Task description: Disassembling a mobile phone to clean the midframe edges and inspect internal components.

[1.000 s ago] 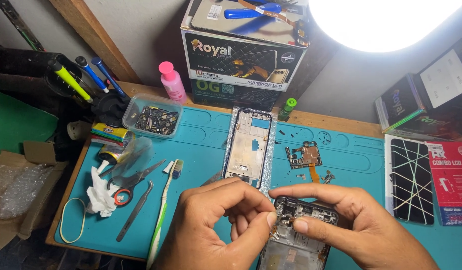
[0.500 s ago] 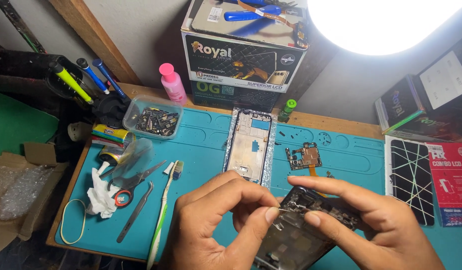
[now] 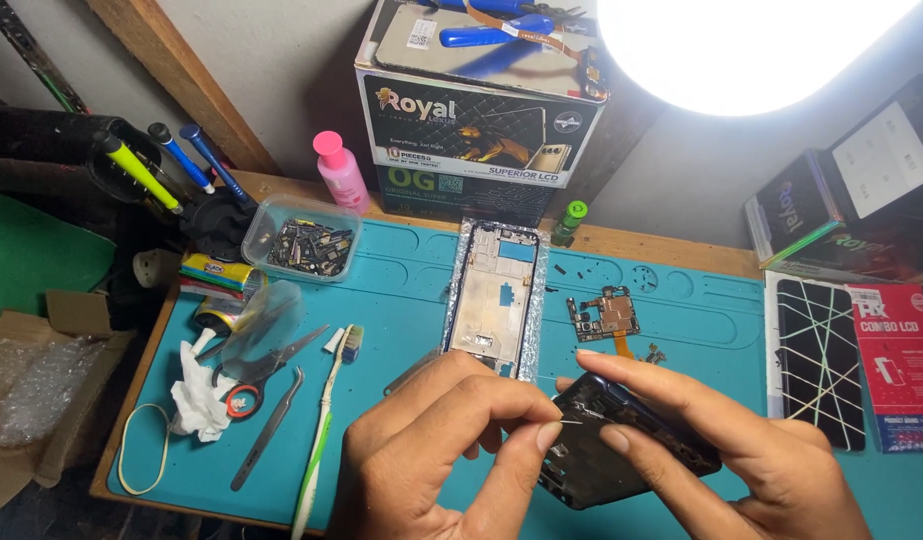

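Observation:
My right hand [image 3: 747,465] grips a black opened phone body [image 3: 597,470] by its upper edge and holds it tilted above the teal work mat [image 3: 402,300]. My left hand [image 3: 437,455] is pinched on a thin, pale sliver [image 3: 570,423] at the phone body's top left corner, thumb and forefinger touching. Beyond the hands a bare phone frame [image 3: 494,300] lies upright on the mat, and a small circuit board [image 3: 607,315] with an orange flex strip lies to its right.
Left on the mat lie a toothbrush [image 3: 322,430], tweezers [image 3: 267,430], scissors [image 3: 262,370], crumpled tissue [image 3: 197,395] and a rubber band [image 3: 142,450]. A clear tub of small parts [image 3: 302,240], a pink bottle [image 3: 340,172] and a cardboard box [image 3: 482,110] stand behind. A cracked screen [image 3: 817,360] lies right.
My right hand has lifted and tilted the phone body, which lay flatter a second ago. My left hand's pinch has stayed at its top edge and now holds a thin sliver.

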